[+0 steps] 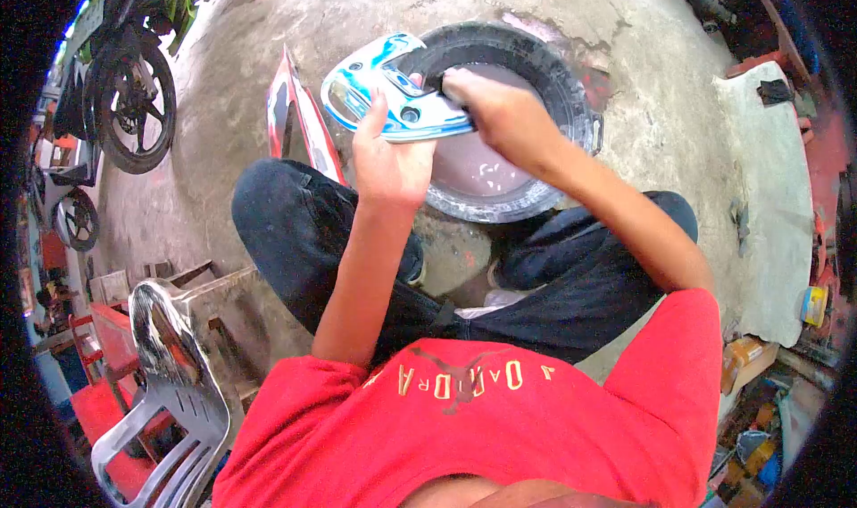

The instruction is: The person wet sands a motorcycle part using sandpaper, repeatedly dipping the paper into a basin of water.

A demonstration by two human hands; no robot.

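Note:
My left hand (393, 169) grips a white and blue motorcycle body panel (366, 75) from below, its thumb along the near side. The panel is curved, with a cut-out and round holes, and is held tilted over a black rubber tub (585, 120). Cloudy greyish water (486, 169) fills the tub's bottom. My right hand (495, 115) is closed at the panel's right end, slightly blurred. Its fingertips are turned away, and what they hold, if anything, is hidden. A red and white panel (312, 120) lies left of the tub.
A motorcycle wheel (134, 102) stands at the upper left on the concrete floor (232, 70). A grey plastic chair (183, 392) is at the lower left. On the right lies a pale slab (772, 213), with a yellow can (813, 306) and a cardboard box (750, 362) nearby.

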